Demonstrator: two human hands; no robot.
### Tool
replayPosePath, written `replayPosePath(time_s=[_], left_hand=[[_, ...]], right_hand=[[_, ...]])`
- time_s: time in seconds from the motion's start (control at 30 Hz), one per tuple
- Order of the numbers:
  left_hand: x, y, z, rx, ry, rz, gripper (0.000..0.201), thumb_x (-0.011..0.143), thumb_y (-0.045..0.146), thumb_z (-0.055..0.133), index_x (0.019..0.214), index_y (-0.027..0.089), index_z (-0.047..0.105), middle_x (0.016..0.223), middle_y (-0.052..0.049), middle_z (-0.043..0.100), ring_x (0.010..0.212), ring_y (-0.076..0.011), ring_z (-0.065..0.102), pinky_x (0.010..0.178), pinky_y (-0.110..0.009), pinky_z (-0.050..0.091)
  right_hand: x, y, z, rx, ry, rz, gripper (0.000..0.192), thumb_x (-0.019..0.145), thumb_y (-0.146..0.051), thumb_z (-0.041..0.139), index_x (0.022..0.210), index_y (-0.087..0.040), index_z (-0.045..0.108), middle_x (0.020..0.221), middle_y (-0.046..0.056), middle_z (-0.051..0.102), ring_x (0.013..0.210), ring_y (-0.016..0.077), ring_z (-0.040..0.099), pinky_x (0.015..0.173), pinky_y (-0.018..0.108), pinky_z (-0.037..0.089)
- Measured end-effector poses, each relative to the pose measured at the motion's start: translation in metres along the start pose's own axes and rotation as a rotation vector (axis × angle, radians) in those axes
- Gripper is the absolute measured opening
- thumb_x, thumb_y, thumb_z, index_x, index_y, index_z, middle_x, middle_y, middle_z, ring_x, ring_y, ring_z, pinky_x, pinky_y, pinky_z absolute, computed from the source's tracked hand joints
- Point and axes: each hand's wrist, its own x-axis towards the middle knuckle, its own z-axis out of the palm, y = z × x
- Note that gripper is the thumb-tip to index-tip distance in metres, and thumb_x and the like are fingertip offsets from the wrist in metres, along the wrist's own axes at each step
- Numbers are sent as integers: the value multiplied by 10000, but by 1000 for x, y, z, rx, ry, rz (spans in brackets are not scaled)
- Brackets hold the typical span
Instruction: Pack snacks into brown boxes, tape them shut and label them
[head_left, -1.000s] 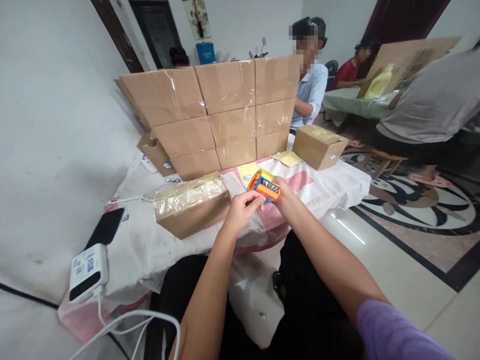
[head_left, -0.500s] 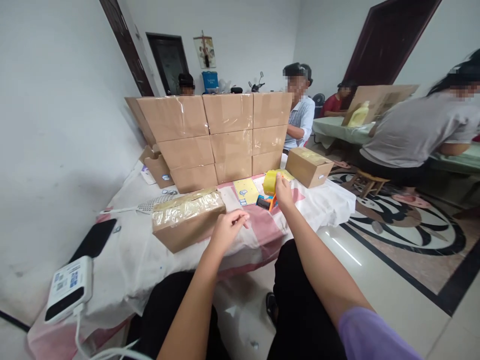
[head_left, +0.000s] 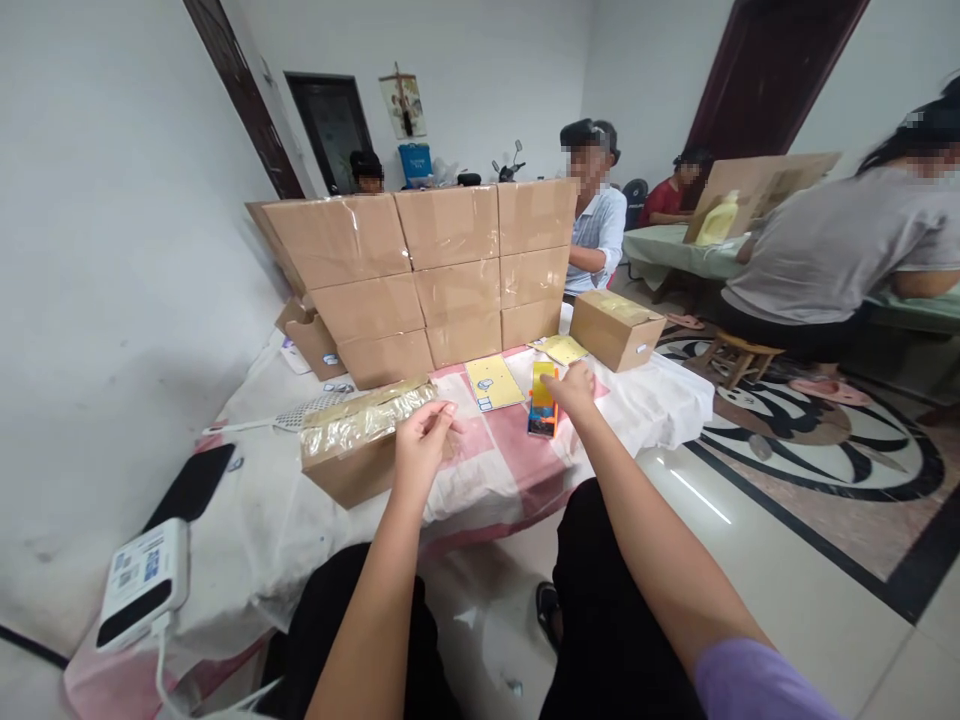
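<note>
A tape dispenser [head_left: 543,420] with an orange and blue frame and a yellow tape roll rests on the pink-and-white tablecloth. Beside it on the right is my right hand [head_left: 576,390], one digit stretched out to the roll's edge and the other fingers loosely bent. My left hand [head_left: 421,436] hovers by the right end of a taped cardboard box [head_left: 360,445], its thumb and fingertips pressed together. Whatever lies between those fingertips, if anything, is too small to see. Shiny tape covers the box's top.
Stacked cardboard boxes [head_left: 457,265] form a wall at the back. Yellow cards [head_left: 495,383] lie before it, and another box [head_left: 616,330] stands at right. A white device [head_left: 142,580] with a cable and a black phone [head_left: 191,480] are at left. Several people sit beyond.
The tape dispenser, earlier gripped by its roll in my right hand, now rests on the cloth with my right hand at its side. My left hand has shifted left toward the near box.
</note>
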Motion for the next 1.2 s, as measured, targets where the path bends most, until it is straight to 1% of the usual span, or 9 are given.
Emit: replayPosePath(time_s=[0.17, 0.27, 0.4, 0.5, 0.6, 0.73, 0.93, 1.1, 1.2], left_hand=[[-3, 6, -1, -10, -34, 25, 283, 870, 458, 660, 901, 182, 717, 704, -29, 727, 704, -182, 682, 694, -261, 495], [-4, 8, -2, 16, -85, 99, 273, 895, 447, 631, 903, 193, 730, 736, -30, 737, 743, -192, 695, 717, -269, 502], [-7, 12, -10, 158, -136, 40, 369, 928, 507, 561, 1090, 219, 723, 720, -29, 738, 756, -227, 704, 725, -305, 501], [-9, 18, -22, 451, -182, -99, 549, 952, 575, 476, 1385, 254, 580, 610, -12, 699, 797, -279, 704, 748, -358, 489], [-8, 23, -40, 677, -8, -56, 461, 965, 537, 454, 1304, 283, 637, 727, -36, 733, 837, -295, 691, 761, -388, 483], [0, 20, -69, 946, 346, 100, 346, 924, 275, 501, 1208, 279, 698, 1308, -65, 674, 1211, -342, 561, 961, -481, 434], [4, 4, -86, 1002, 369, 53, 324, 932, 235, 477, 1101, 307, 743, 1426, -63, 603, 1379, -355, 423, 1094, -680, 217], [4, -8, -89, 956, 286, 12, 313, 947, 311, 471, 1044, 311, 767, 1392, -120, 623, 1369, -410, 438, 1070, -791, 85], [5, -10, -91, 941, 290, 18, 318, 952, 325, 462, 1024, 321, 772, 1386, -108, 630, 1366, -405, 439, 1081, -787, 74]], right_hand=[[-52, -37, 15, -54, -246, -934, 229, 915, -365, 612, 1083, -211, 626, 1177, 109, 619, 1174, 272, 548, 1062, 454, 403], [-81, -52, 32, 80, -420, -1143, 142, 956, -356, 586, 947, -233, 657, 1162, 77, 637, 1139, 236, 576, 1024, 432, 433], [-96, -68, 33, 86, -363, -1267, 154, 974, -283, 544, 866, -226, 639, 1133, 83, 652, 1086, 243, 583, 976, 460, 447], [-100, -86, 3, 197, -143, -1270, 140, 976, -288, 538, 886, -242, 635, 1073, 73, 650, 1070, 253, 585, 989, 496, 441], [-105, -105, -36, 316, -13, -1192, 152, 963, -304, 568, 845, -253, 649, 1061, 52, 641, 1098, 253, 578, 1038, 515, 414], [-105, -125, -47, 367, -286, -1132, 222, 970, -310, 549, 778, -229, 623, 1034, 41, 638, 1125, 247, 588, 1015, 500, 444], [-92, -166, 22, -162, -452, -1183, 331, 935, -461, 597, 732, -205, 646, 1020, 78, 647, 1238, 347, 487, 1069, 647, 302], [-86, -179, 85, 125, -1083, -1037, 335, 913, -505, 603, 793, -208, 699, 1045, 58, 677, 1168, 275, 568, 1004, 501, 431], [-76, -162, 125, 218, -1259, -813, 280, 856, -460, 661, 775, -196, 710, 1040, 56, 708, 1082, 234, 614, 958, 412, 472]])
